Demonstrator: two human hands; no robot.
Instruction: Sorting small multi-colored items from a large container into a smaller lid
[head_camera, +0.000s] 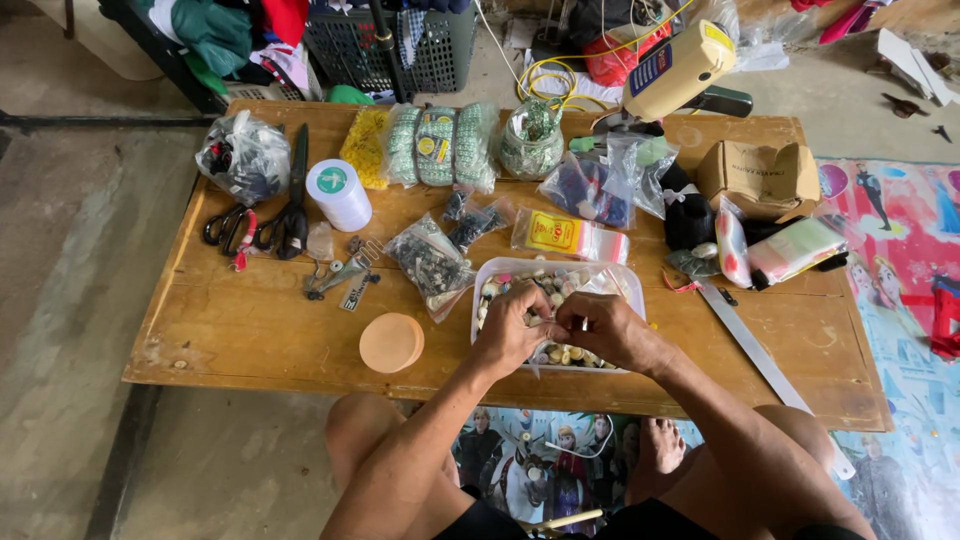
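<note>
While hands (560, 330) meet, buttons (560, 352) (tray) wait.

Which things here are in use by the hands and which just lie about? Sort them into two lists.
In use:
left hand
right hand
clear tray of buttons, under both hands
something small pinched between the fingertips, too small to identify

Lying about:
black scissors
white roll
round tan lid
green bundles
cardboard box
metal ruler
</note>
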